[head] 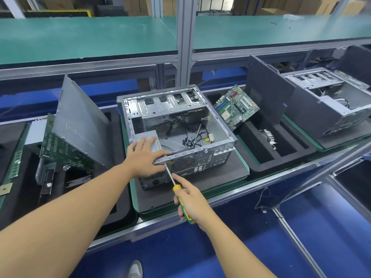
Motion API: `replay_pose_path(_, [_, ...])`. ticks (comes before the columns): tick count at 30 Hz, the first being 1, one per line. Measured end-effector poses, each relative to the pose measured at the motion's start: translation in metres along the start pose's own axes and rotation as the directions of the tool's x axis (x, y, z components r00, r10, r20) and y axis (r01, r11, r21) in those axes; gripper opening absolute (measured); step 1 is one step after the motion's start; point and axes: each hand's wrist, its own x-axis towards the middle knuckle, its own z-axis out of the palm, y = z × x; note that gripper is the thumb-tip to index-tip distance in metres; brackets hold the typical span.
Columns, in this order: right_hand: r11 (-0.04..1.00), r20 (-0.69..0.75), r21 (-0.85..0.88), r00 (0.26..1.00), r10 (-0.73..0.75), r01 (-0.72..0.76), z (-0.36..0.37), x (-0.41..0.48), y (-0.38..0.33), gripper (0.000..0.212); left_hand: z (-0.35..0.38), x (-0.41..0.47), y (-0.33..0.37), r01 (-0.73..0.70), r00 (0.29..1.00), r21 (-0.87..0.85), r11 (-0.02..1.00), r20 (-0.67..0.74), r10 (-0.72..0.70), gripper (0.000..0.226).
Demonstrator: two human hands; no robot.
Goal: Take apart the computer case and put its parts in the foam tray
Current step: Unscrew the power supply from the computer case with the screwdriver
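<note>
Factory teardown line for desktop computers.
Right of the open computer case (pixel 200 159), a foam tray (pixel 267 163) holds a motherboard (pixel 236 109); further right a second gutted case (pixel 331 105), a green shelf (pixel 100 37) above, cardboard boxes (pixel 136 5) behind.

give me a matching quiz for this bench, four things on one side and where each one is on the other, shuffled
Things:
1 screwdriver
2 motherboard
3 side panel
4 left hand

Places:
A leaning left of the case
B resting on the power supply
C gripped by the right hand, tip at the case's rear
D propped in the foam tray right of the case

Pairs: 1-C, 2-D, 3-A, 4-B
</note>
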Motion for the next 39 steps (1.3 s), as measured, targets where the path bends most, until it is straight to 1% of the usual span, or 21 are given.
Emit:
replay_pose_path(7, [1.0,-0.011,0.017,1.0,0.023,-0.023,-0.002,0.002,-0.002,0.039,-0.001,0.0,0.001,0.006,1.0,0.007,1.0,0.003,-0.006,0.053])
replay_pose_path(8, [0.998,-0.009,0.044,0.999,0.036,-0.036,-0.003,0.002,-0.002,0.035,-0.001,-0.001,0.001,0.007,1.0,0.01,1.0,0.006,-0.007,0.053])
replay_pose_path(11, [0.975,0.048,0.203,0.996,0.081,-0.089,-0.006,0.003,-0.002,0.028,-0.002,-0.001,0.002,0.008,1.0,0.009,1.0,0.008,-0.008,0.052])
replay_pose_path(14, [0.966,0.08,0.239,0.994,0.077,-0.094,-0.009,0.004,-0.001,0.028,-0.002,-0.002,0.002,0.006,1.0,-0.002,1.0,0.008,-0.006,0.052])
replay_pose_path(16, [0.984,0.046,0.167,0.997,0.061,-0.068,-0.007,0.005,0.0,0.026,-0.002,-0.001,0.002,0.006,1.0,-0.001,1.0,0.005,-0.006,0.052])
replay_pose_path(19, [0.993,-0.085,-0.115,0.996,-0.017,0.007,0.001,0.007,0.005,0.023,-0.002,0.0,0.002,0.008,1.0,0.001,1.0,0.004,-0.008,0.053])
replay_pose_path(20, [0.991,-0.1,-0.133,0.995,-0.023,0.009,0.002,0.007,0.006,0.024,-0.002,0.0,0.002,0.006,1.0,0.003,1.0,0.003,-0.006,0.053])
replay_pose_path(21, [0.996,-0.088,-0.088,0.996,0.004,-0.012,0.003,0.006,0.006,0.026,-0.002,0.0,0.002,0.004,1.0,0.006,1.0,0.001,-0.004,0.054])
replay_pose_path(22, [0.998,-0.049,0.0,0.997,0.058,-0.058,0.003,0.006,0.004,0.029,-0.002,-0.001,0.002,0.004,1.0,0.008,1.0,0.001,-0.004,0.054])
replay_pose_path(24, [0.967,0.071,0.173,0.981,0.18,-0.189,-0.002,0.005,-0.002,0.033,-0.002,-0.002,0.001,0.006,1.0,0.007,1.0,0.009,-0.006,0.054])
replay_pose_path(25, [0.945,0.121,0.217,0.968,0.221,-0.243,-0.005,0.005,-0.003,0.034,-0.003,-0.003,0.001,0.005,1.0,0.005,1.0,0.016,-0.005,0.055])
replay_pose_path(26, [0.933,0.154,0.234,0.958,0.243,-0.275,-0.008,0.005,-0.005,0.034,-0.003,-0.003,0.002,0.003,1.0,0.003,1.0,0.021,-0.003,0.055])
replay_pose_path(28, [0.935,0.185,0.221,0.953,0.24,-0.278,-0.012,0.005,-0.004,0.033,-0.004,-0.002,0.002,-0.001,1.0,0.002,1.0,0.025,0.0,0.057])
replay_pose_path(31, [0.963,0.185,0.175,0.968,0.171,-0.204,-0.017,0.003,-0.002,0.029,-0.005,-0.001,0.002,-0.001,1.0,0.002,1.0,0.027,0.0,0.058])
replay_pose_path(33, [0.966,0.184,0.19,0.973,0.141,-0.176,-0.018,0.0,0.002,0.03,-0.004,-0.001,0.002,-0.002,1.0,0.007,1.0,0.025,0.002,0.058])
replay_pose_path(37, [0.932,0.265,0.265,0.948,0.175,-0.246,-0.015,-0.004,0.005,0.032,-0.003,-0.001,0.002,0.008,1.0,0.017,1.0,0.02,-0.008,0.059])
replay_pose_path(39, [0.9,0.3,0.316,0.932,0.205,-0.3,-0.018,-0.003,0.002,0.033,-0.003,-0.001,0.003,0.003,1.0,0.016,1.0,0.018,-0.003,0.065])
